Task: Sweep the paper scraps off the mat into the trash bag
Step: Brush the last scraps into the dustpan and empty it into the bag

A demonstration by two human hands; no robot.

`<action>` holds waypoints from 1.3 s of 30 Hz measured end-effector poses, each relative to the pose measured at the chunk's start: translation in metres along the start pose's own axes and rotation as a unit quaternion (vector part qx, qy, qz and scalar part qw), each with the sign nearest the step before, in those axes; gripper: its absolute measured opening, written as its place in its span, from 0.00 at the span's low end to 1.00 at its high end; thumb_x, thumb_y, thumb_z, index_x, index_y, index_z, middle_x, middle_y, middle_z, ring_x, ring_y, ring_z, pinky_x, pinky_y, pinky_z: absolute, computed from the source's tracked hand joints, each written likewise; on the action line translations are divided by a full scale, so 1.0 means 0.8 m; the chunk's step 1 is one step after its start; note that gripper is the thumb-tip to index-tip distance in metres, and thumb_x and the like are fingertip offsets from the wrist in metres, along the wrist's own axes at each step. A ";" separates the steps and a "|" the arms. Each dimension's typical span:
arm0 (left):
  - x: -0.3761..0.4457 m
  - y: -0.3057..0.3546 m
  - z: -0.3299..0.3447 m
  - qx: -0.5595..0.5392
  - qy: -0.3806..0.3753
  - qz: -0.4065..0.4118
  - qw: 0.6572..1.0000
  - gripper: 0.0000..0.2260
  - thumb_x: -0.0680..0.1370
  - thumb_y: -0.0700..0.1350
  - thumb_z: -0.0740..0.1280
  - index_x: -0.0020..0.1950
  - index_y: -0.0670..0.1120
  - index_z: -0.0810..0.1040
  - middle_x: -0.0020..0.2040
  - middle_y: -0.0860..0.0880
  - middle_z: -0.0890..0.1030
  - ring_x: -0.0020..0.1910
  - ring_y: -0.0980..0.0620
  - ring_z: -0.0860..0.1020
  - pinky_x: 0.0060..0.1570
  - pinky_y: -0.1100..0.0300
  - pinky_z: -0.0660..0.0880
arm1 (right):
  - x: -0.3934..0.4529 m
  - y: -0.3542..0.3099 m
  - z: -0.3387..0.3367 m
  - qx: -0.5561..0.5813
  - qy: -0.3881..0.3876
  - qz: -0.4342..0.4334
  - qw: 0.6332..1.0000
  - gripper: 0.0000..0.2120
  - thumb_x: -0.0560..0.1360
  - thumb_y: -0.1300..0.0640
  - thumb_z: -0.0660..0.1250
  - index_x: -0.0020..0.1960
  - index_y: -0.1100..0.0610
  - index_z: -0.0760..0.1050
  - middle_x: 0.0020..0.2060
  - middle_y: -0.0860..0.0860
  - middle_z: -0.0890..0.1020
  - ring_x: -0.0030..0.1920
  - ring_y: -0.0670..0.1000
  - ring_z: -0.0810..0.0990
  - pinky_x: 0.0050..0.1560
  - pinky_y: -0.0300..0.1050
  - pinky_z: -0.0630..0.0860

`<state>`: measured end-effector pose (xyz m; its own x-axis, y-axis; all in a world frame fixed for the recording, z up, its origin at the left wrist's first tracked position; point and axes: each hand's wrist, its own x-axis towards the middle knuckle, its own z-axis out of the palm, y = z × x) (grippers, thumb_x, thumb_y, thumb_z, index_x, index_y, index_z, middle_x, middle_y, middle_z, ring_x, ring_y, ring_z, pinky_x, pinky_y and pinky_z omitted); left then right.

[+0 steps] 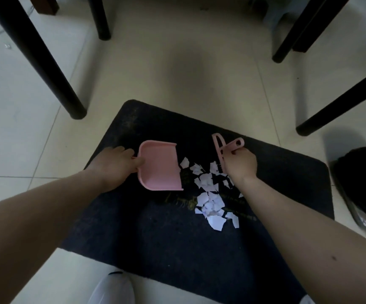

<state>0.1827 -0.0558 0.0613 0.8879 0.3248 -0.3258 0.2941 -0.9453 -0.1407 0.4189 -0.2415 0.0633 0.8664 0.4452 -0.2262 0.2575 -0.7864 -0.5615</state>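
Observation:
A dark mat lies on the tiled floor. White paper scraps are scattered in a loose pile on its middle. My left hand grips the handle of a pink dustpan, which rests on the mat with its open edge facing the scraps. My right hand holds a small pink brush by its handle, just right of the scraps and touching the nearest ones. A black trash bag sits off the mat at the right edge.
Black furniture legs stand on the floor at far left, back and right. My knee in white cloth shows at the bottom. Pale floor tiles surround the mat.

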 end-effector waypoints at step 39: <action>0.012 0.022 0.078 -0.074 -0.116 -0.061 0.989 0.20 0.80 0.44 0.57 0.72 0.54 0.61 0.66 0.47 0.68 0.59 0.43 0.70 0.56 0.51 0.68 | -0.073 -0.060 0.120 0.000 -0.078 -0.015 0.997 0.22 0.81 0.50 0.52 0.34 0.58 0.72 0.32 0.51 0.77 0.32 0.51 0.74 0.29 0.41 0.63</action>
<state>0.1745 -0.0673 -0.0024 0.7432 0.4180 -0.5224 0.4574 -0.8873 -0.0593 0.3146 -0.1890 0.0270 0.7807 0.5302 -0.3306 0.2825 -0.7714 -0.5701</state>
